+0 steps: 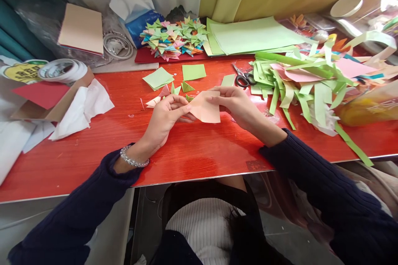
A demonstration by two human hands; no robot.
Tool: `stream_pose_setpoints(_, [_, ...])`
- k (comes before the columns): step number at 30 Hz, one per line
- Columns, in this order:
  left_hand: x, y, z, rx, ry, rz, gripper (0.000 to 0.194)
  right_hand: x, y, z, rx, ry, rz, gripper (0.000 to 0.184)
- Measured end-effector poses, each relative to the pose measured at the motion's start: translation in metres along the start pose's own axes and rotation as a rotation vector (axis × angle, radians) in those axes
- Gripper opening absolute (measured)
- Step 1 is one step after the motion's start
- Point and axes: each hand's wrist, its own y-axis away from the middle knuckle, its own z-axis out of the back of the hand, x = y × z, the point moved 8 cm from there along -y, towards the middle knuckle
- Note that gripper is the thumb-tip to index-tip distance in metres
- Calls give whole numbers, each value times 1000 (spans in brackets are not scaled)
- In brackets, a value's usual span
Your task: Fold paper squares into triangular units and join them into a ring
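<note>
Left hand [166,119] and right hand [238,105] pinch one creased peach paper [207,109] between them; one pair of black-handled scissors [241,79] lies beyond the right, one bright-green paper square [194,72] beyond both.

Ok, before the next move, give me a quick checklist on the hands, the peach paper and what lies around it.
1. Left hand on the peach paper: ok, thumb and fingers at its left end.
2. Right hand on the paper: ok, thumb on top near the upper right.
3. Paper held up for handling: ok, between both hands, over the red table.
4. Creases sharp: cannot tell, too little detail.
5. Scissors out of the hands: ok, lying just beyond the right hand.
6. Small folded pieces fully in sight: not ok, some are partly hidden by the hands and paper.
</note>
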Motion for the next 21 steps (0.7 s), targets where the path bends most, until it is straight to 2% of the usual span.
stream_pose_setpoints(3, [3,0,-6,56,-19,24,23,5,1,2,-32,157,85,26])
stream_pose_setpoints(8, [6,1,-7,62,-66,54,27,19,8,1,-149,621,260,37])
stream_pose_setpoints(11, [8,1,-6,65,-79,73,31,24,13,-6,-123,754,359,35])
stream_pose_setpoints(13, [8,1,-8,91,-84,70,33,25,15,-13,-62,737,406,33])
stream_pose_setpoints(15, [9,0,-8,99,-86,59,35,24,14,-16,-9,643,373,32])
stream_pose_setpoints(21, [7,1,-6,86,-93,53,32,8,6,-2,-25,82,68,49])
